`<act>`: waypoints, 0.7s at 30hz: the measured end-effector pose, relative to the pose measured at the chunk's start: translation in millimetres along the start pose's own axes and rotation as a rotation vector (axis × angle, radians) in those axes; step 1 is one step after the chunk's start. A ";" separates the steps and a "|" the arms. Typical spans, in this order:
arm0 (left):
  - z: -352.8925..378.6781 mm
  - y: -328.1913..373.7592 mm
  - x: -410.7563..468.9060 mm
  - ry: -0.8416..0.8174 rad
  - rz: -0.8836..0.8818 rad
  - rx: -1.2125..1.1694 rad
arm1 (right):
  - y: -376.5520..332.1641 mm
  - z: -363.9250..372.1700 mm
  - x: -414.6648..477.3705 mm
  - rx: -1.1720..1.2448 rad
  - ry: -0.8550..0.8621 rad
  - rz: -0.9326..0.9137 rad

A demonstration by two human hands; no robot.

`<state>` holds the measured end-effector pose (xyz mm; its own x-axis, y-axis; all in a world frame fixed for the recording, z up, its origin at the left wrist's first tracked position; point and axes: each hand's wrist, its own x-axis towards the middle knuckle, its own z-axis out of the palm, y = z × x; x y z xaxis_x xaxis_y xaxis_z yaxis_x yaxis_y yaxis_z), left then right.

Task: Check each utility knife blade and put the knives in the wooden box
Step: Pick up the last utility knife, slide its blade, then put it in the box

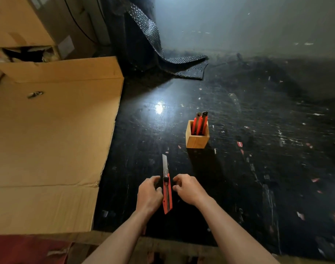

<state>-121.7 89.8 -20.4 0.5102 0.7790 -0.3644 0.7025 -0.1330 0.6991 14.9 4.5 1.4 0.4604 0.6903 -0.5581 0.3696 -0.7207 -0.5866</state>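
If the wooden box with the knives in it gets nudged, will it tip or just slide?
The wooden box looks squat and flat-based, so it would probably slide on the glossy black table. The knives stand tall above its rim, leaning, so a hard push might rock it.

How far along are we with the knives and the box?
Done: two red knives already stand in the wooden box. In hand: the left hand holds a third red knife with its blade extended for checking; the right hand hovers beside it. Left: retract that blade and box the knife. No other loose knives are visible on the table.
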 end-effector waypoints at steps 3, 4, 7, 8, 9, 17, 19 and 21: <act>1.3 -9.5 -6.9 -0.081 -0.062 -0.037 | 3.0 23.9 -10.4 0.075 -0.015 0.020; 2.9 -11.5 -8.8 -0.096 -0.070 -0.054 | 4.0 32.7 -14.5 0.126 0.002 0.024; 9.4 -15.9 -16.3 -0.119 -0.088 -0.139 | 7.3 55.8 -26.7 0.222 0.096 0.020; 10.7 -16.9 -18.7 -0.120 -0.096 -0.165 | 8.6 60.3 -29.5 0.240 0.119 0.023; 11.1 -18.0 -21.1 -0.122 -0.103 -0.187 | 9.7 63.0 -32.5 0.267 0.129 0.025; 2.9 2.0 -23.3 -0.206 -0.059 -0.347 | 12.8 41.4 -57.8 0.438 0.219 0.032; -1.9 14.2 -22.6 -0.234 -0.001 -0.374 | 12.1 30.2 -63.3 0.488 0.263 -0.001; -8.1 29.8 -22.4 -0.244 0.057 -0.392 | 8.9 15.6 -68.7 0.510 0.309 -0.057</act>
<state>-116.3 73.3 13.6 0.6773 0.6043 -0.4197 0.4535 0.1063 0.8849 -26.0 -48.4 25.3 0.6927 0.6214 -0.3661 0.0013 -0.5087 -0.8609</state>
